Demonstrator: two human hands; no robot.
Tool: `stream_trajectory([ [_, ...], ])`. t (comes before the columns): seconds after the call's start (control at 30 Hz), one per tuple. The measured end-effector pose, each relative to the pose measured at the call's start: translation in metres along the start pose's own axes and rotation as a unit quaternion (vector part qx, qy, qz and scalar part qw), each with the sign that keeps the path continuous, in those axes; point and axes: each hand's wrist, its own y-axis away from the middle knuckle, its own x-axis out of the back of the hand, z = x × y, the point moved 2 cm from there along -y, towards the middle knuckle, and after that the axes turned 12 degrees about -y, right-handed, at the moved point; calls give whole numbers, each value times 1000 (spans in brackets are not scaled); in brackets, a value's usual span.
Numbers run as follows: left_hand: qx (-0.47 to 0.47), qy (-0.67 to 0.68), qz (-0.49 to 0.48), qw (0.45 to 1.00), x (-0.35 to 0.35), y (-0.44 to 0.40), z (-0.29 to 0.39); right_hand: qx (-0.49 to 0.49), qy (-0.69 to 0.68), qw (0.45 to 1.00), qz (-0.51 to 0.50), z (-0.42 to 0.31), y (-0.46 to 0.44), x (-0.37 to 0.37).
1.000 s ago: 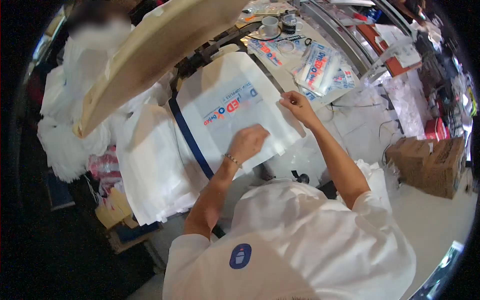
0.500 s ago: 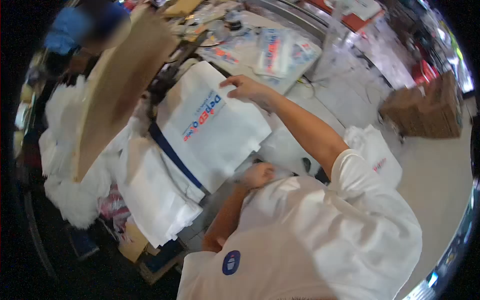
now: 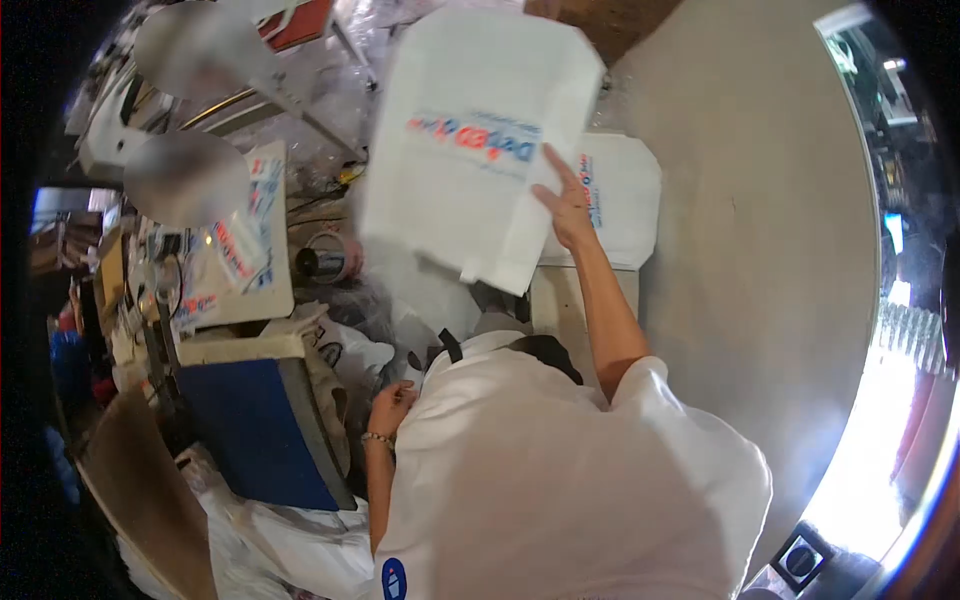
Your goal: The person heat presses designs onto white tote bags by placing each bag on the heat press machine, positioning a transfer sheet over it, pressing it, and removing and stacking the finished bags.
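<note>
A white bag (image 3: 470, 90) with blue and red print is raised in front of me, slightly blurred. My right hand (image 3: 568, 208) holds it by its right side, thumb and index finger showing on the printed face. Behind and below it, another printed white bag (image 3: 625, 205) lies flat on a pale surface. My left hand (image 3: 392, 405), with a bracelet at the wrist, hangs low beside my waist, its fingers loosely bent and nothing visible in them. Left of that hand is a blue board (image 3: 255, 430) with a grey edge.
A small table (image 3: 280, 285) with printed plastic packs stands at the left. A tape roll (image 3: 325, 260) sits near clear plastic. White bags (image 3: 300, 545) are heaped at the lower left, beside a tan curved panel (image 3: 150, 490). Pale floor (image 3: 750, 200) extends at the right.
The view has turned to the right. The printed bag has come off the board, lifted by my right hand and carried rightward. The blue board is now uncovered. My left hand is down by my side.
</note>
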Motion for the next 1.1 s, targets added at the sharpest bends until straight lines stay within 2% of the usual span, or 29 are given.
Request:
stream_trajectory([
  [0.03, 43, 23, -5, 999, 5, -3, 9, 25, -68, 993, 89, 16, 2, 35],
  [0.07, 45, 16, -14, 999, 14, -5, 24, 48, -135, 974, 178, 33, 5, 68],
  [0.1, 22, -19, 11, 1000, 25, -10, 40, 47, -138, 972, 186, 50, 7, 98],
  [0.13, -3, -52, 38, 998, 32, -17, 49, 64, -144, 953, 258, 67, 10, 127],
  [0.17, 23, -66, 35, 997, 35, -23, 42, 77, -150, 929, 328, 78, 16, 146],
  [0.2, 25, -70, 32, 997, 34, -31, 35, 75, -153, 928, 332, 91, 16, 159],
  [0.27, 48, -3, 67, 997, 31, -32, 27, 18, -189, 863, 469, 115, 28, 181],
  [0.3, 55, -4, 66, 996, 29, -30, 34, 6, -174, 869, 463, 165, 33, 212],
  [0.33, 46, -32, 72, 996, 30, -26, 48, -1, -174, 869, 463, 183, 40, 216],
  [0.4, 41, -59, 82, 994, 26, -22, 60, -83, -219, 819, 523, 211, 51, 216],
  [0.47, 118, -34, 37, 992, 18, -10, 56, -105, -207, 804, 548, 280, 63, 239],
  [0.5, 123, -31, 41, 991, 16, -8, 49, -124, -193, 785, 575, 301, 64, 247],
  [0.53, 108, -61, 29, 992, 13, -5, 37, -129, -192, 789, 570, 288, 61, 236],
  [0.6, 98, -84, 25, 991, 9, 1, 35, -218, -158, 762, 589, 249, 61, 199],
  [0.7, 135, -52, 62, 988, 12, 9, 51, -174, -54, 812, 555, 338, 67, 248],
  [0.77, 116, -34, 105, 987, 16, 18, 42, -169, -52, 866, 467, 329, 67, 256],
  [0.8, 132, -25, 129, 983, 21, 28, 41, -275, 53, 837, 470, 284, 63, 239],
  [0.83, 147, 3, 142, 979, 26, 36, 44, -312, 0, 805, 505, 240, 62, 212],
  [0.87, 162, 33, 153, 974, 31, 47, 47, -363, 117, 747, 545, 237, 60, 220],
  [0.9, 150, 86, 174, 969, 39, 61, 48, -355, 128, 753, 539, 232, 58, 226],
  [0.93, 160, 99, 195, 963, 53, 80, 52, -366, 312, 705, 521, 227, 55, 239],
  [0.97, 169, 102, 254, 947, 70, 103, 56, -338, 396, 696, 496, 209, 45, 231],
  [1.0, 177, 102, 311, 928, 84, 127, 55, -277, 424, 698, 507, 159, 28, 176],
  [1.07, 179, 92, 463, 863, 107, 185, 29, -77, 511, 771, 372, 165, -3, 156],
  [1.1, 190, 100, 521, 826, 117, 218, 11, 23, 504, 809, 302, 170, -23, 127],
])
